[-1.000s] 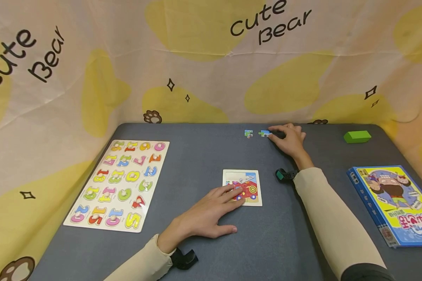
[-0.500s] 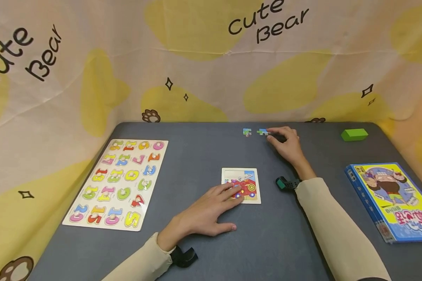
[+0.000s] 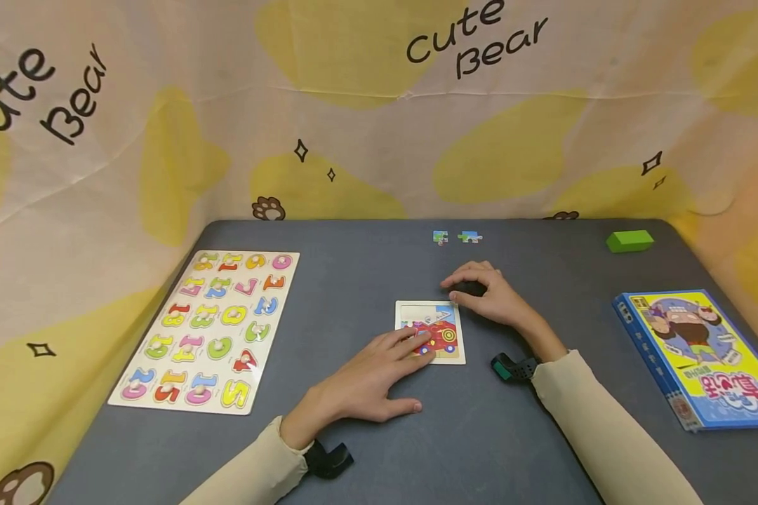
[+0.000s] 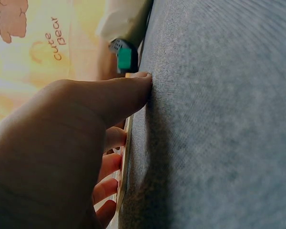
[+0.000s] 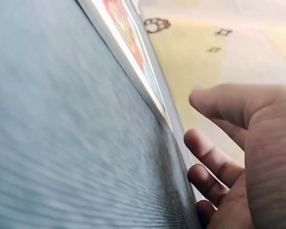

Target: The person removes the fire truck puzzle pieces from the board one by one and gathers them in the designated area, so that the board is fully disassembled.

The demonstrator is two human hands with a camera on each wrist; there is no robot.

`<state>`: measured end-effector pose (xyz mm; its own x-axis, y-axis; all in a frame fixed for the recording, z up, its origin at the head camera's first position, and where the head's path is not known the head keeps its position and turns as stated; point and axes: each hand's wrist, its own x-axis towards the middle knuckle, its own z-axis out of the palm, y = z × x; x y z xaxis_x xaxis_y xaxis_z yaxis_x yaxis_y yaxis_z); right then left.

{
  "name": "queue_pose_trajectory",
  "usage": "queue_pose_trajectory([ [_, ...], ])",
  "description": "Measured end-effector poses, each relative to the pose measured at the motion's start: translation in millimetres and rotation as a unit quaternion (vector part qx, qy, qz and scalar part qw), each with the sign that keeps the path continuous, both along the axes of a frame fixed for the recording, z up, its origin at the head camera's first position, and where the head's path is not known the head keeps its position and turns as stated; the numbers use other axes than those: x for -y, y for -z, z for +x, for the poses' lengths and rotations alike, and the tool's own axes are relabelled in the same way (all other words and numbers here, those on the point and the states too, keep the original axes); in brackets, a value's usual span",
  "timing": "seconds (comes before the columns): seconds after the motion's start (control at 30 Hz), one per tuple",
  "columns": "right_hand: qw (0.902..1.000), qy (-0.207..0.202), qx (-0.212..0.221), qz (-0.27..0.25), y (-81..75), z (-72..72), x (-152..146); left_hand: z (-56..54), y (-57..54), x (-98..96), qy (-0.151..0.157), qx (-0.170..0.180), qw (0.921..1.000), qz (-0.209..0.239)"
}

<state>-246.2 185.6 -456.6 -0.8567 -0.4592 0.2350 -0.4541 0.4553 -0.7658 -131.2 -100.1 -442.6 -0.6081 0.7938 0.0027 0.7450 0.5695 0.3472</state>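
A small square puzzle board (image 3: 408, 314) with a red vehicle picture lies in the middle of the table; its upper left is bare and pale. My left hand (image 3: 373, 379) rests on the board's left part with fingers extended, hiding some of the picture, and the thumb touches the table. By the board's upper right corner is my right hand (image 3: 495, 298), its thumb and fingers bent and apart. The right wrist view shows nothing between these fingers (image 5: 200, 145). Two jigsaw pieces, a left one (image 3: 440, 237) and a wider right one (image 3: 470, 237), lie near the back edge.
A white number puzzle board (image 3: 227, 333) with knobbed pieces lies on the left. At the right stand a green block (image 3: 629, 241) and a blue and yellow box (image 3: 701, 361). A printed cloth (image 3: 354, 126) hangs right behind the table (image 3: 328, 280).
My right hand has left the right jigsaw piece and come back toward the puzzle board's corner. Both jigsaw pieces stay by the back edge. The left hand keeps its place on the board.
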Motion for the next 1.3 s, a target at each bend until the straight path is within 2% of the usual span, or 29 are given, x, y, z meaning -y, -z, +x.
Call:
queue_pose_trajectory([
  [0.17,0.9981,-0.041,0.001,0.045,-3.1,12.0,4.4,-0.4,-1.0,0.4,0.004,-0.009,0.9999,0.004],
  [0.4,0.9952,-0.061,-0.009,0.076,-4.5,21.3,7.1,-0.6,-2.4,0.4,0.008,-0.022,0.9997,0.011],
  [0.73,0.9939,-0.067,-0.01,0.086,-5.4,26.8,9.2,0.2,-2.3,0.7,0.006,-0.006,1.0,0.005],
  [1.3,0.9932,-0.07,-0.009,0.092,-6.7,27.2,8.2,0.9,-2.8,-1.0,0.007,-0.008,0.9999,0.009],
])
